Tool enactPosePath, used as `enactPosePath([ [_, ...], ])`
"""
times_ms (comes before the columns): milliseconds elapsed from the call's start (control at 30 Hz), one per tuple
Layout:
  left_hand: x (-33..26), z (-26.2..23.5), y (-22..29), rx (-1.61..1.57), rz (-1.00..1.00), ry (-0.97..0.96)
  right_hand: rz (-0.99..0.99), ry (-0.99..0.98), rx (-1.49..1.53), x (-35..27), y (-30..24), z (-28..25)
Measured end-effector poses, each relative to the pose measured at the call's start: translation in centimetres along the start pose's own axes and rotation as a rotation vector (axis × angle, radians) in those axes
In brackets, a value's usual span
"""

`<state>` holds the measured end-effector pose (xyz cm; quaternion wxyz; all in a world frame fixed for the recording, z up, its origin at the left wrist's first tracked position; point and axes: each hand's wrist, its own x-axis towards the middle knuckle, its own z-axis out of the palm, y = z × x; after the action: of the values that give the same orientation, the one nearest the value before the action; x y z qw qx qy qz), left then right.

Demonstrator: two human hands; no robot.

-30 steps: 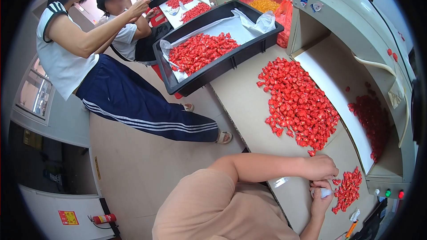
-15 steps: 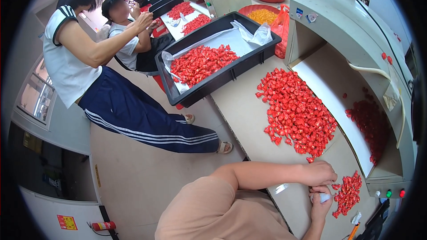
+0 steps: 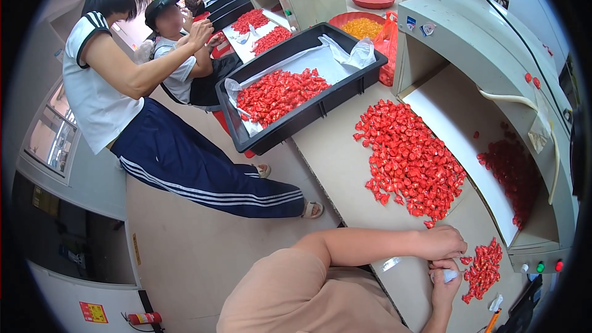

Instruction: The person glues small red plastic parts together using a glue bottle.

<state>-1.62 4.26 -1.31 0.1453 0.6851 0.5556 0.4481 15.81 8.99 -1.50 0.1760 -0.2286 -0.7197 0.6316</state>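
My left hand (image 3: 445, 242) is closed, its fingers curled down over the table just above my right hand. Whatever it pinches is hidden. My right hand (image 3: 441, 271) is closed round a small white bottle (image 3: 452, 275), its narrow end toward the right. Close by on the right lies a small pile of shiny red plastic pieces (image 3: 482, 273) with gold flecks. Beyond my hands spreads a much larger heap of red pieces (image 3: 410, 157) of the same look.
A black tray (image 3: 319, 106) lined with white sheet holds more red pieces. At right stands a pale machine (image 3: 493, 49) with a hollow opening and more red pieces inside. An orange pen-like tool (image 3: 493, 319) lies near the table edge. A person (image 3: 111, 68) stands left; another sits behind.
The whole view has shifted slightly. My hands keep nearly the same pose beside the small pile, and the right still holds the white bottle.
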Motion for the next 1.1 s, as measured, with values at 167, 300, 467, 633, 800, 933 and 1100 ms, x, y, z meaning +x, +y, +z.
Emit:
enactPosePath([
  [167,0.0,0.1,0.0,0.010,0.001,-0.002,-0.036,-0.027,-0.006,0.0,0.2,-0.1],
  [300,0.0,0.2,-0.1,0.001,0.012,0.005,-0.039,-0.022,-0.015,0.0,0.5,-0.2],
  [467,-0.1,0.1,0.0,0.015,0.009,0.005,-0.024,-0.021,-0.014,0.0,0.2,0.0],
  [633,0.0,0.3,-0.2,0.011,0.001,0.000,-0.048,-0.026,-0.023,0.1,0.3,-0.1],
  [800,0.0,0.2,-0.2,0.014,0.010,0.005,0.016,-0.016,0.029,0.0,-0.4,0.1],
  [933,0.0,0.1,-0.2,0.005,0.011,-0.007,-0.004,-0.015,0.030,0.0,-0.6,0.1],
  [1100,-0.1,0.3,-0.2,0.002,0.003,-0.002,0.006,-0.017,0.034,0.0,-0.5,0.1],
])
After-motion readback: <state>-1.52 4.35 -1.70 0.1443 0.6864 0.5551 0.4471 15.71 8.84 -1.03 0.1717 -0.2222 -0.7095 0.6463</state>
